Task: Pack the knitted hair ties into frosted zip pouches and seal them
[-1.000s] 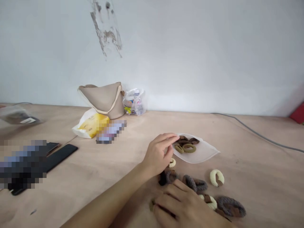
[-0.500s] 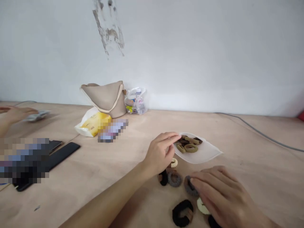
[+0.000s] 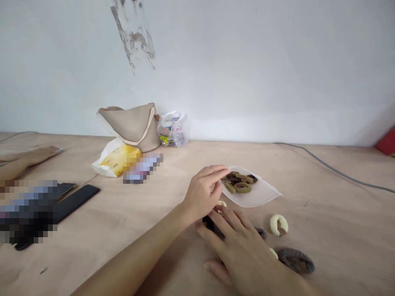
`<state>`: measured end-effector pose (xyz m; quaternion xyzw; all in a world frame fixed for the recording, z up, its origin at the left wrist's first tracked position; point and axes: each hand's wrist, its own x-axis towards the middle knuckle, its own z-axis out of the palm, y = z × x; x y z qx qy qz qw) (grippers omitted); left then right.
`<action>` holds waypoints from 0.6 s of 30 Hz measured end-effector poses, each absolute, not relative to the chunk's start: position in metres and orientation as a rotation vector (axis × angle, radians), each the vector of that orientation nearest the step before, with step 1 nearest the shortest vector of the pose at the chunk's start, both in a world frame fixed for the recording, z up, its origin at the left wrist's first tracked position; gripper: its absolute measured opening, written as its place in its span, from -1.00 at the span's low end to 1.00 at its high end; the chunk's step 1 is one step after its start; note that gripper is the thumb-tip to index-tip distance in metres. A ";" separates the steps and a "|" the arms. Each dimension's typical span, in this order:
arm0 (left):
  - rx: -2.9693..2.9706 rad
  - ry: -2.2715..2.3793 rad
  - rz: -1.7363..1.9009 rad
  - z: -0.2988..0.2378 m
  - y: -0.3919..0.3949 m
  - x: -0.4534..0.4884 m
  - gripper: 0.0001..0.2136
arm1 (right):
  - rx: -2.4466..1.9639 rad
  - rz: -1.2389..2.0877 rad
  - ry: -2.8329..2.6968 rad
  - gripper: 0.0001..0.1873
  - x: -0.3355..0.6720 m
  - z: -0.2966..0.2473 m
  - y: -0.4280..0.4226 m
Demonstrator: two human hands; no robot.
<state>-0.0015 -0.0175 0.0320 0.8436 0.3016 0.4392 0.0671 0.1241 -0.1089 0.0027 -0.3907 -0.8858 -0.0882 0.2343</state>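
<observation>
My left hand pinches the near left edge of a clear plastic bag that lies on the wooden table and holds several brown and olive hair ties. My right hand lies palm down over loose hair ties in front of the bag, fingers stretched toward a black one. A cream hair tie and a grey-brown one lie to its right. Another cream tie peeks out under my left hand.
A beige bag, a small plastic bag of bottles and a yellow packet stand near the wall. Black phones lie at left, where another person's hand rests. A grey cable crosses at right.
My right hand slid left from the grey ties over to the black one. The other person's hand at the left put down what it held and lies flat.
</observation>
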 end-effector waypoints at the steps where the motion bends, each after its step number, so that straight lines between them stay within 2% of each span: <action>1: 2.547 0.910 1.326 0.032 -0.017 -0.001 -0.63 | -1.148 -0.202 -2.457 -0.43 0.120 0.004 -0.105; 6: 2.552 0.905 1.344 0.031 -0.016 -0.002 -0.61 | -1.284 -0.077 -2.490 -0.48 0.124 -0.003 -0.100; 15: 2.505 0.925 1.375 0.025 -0.015 -0.003 -0.62 | -1.030 -0.428 -2.473 -0.55 0.193 0.006 -0.128; 18: 2.495 0.925 1.401 0.024 -0.016 -0.002 -0.62 | -1.071 -0.388 -2.344 -0.63 0.234 0.008 -0.131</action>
